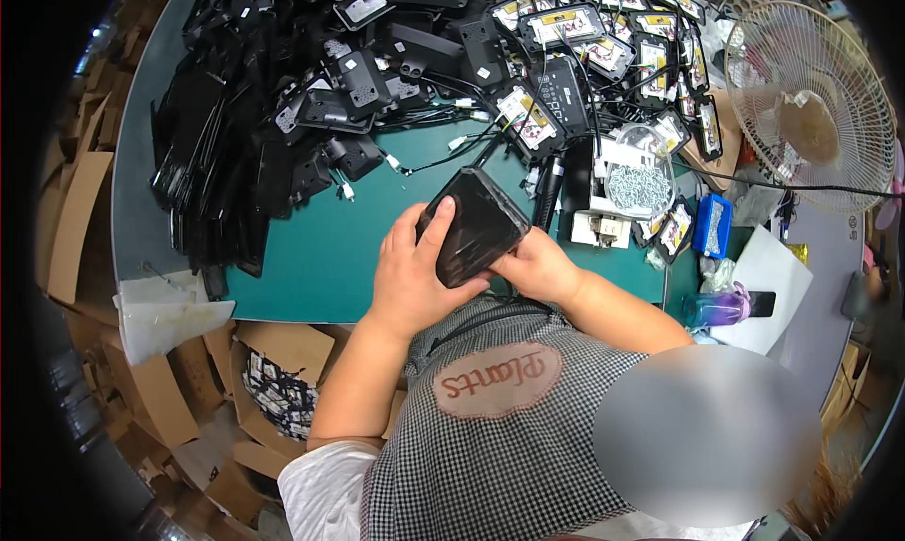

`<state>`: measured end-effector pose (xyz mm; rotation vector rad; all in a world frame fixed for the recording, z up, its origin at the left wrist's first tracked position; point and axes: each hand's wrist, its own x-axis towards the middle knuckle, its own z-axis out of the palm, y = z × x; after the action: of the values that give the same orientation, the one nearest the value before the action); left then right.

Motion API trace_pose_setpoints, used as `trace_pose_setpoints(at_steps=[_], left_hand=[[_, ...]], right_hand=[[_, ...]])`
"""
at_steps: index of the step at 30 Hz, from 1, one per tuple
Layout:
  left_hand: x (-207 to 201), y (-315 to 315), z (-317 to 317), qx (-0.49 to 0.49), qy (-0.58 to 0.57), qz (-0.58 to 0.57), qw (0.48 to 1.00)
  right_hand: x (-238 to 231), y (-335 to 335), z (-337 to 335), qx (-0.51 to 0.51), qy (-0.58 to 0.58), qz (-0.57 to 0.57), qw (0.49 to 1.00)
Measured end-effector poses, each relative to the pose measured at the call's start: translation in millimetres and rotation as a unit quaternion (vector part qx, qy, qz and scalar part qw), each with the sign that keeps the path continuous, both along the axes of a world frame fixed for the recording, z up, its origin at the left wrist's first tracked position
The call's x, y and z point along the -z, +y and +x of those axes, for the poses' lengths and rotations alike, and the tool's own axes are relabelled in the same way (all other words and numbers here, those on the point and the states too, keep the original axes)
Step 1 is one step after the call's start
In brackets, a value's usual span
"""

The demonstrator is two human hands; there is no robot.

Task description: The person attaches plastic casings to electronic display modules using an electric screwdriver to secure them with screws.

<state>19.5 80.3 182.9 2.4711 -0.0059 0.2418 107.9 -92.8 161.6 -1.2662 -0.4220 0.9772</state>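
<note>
A glossy black plastic housing [479,222], shaped like a shallow box, is held tilted between my two hands just above the front of the green mat [320,258]. My left hand [417,270] grips its left side, with a finger laid over the top face and the thumb at the lower corner. At the lower right edge my right hand [539,270] is closed on the same housing, its fingertips partly hidden beneath. Right behind it stands a black stick-shaped tool [549,194]. A clear tub of small silvery screws [638,187] sits to the right.
Black housings [330,107] with cables pile up at the left and back. Several open units with yellow-and-white insides [652,65] lie at the back right. A wire-caged fan [811,107], a blue box [713,226] and a purple bottle [716,308] stand right. Cardboard boxes [283,343] fill the lower left.
</note>
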Motion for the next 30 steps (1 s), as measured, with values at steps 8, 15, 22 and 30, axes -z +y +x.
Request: trace_pose_setpoints(at_steps=[8, 15, 22, 30], left_hand=[[2, -6, -8, 0.002, 0.017, -0.029, 0.999], [-3, -2, -9, 0.032, 0.024, 0.043, 0.998], [7, 35, -25, 0.046, -0.175, 0.123, 0.976], [24, 31, -29, -0.132, -0.037, -0.426, 0.894]], right_hand=[[-10, -11, 9, -0.051, -0.061, 0.072, 0.994], [2, -8, 5, 0.098, 0.069, -0.032, 0.992], [-9, -4, 16, 0.155, 0.353, 0.090, 0.918], [-2, 9, 24, 0.177, -0.146, 0.041, 0.972]])
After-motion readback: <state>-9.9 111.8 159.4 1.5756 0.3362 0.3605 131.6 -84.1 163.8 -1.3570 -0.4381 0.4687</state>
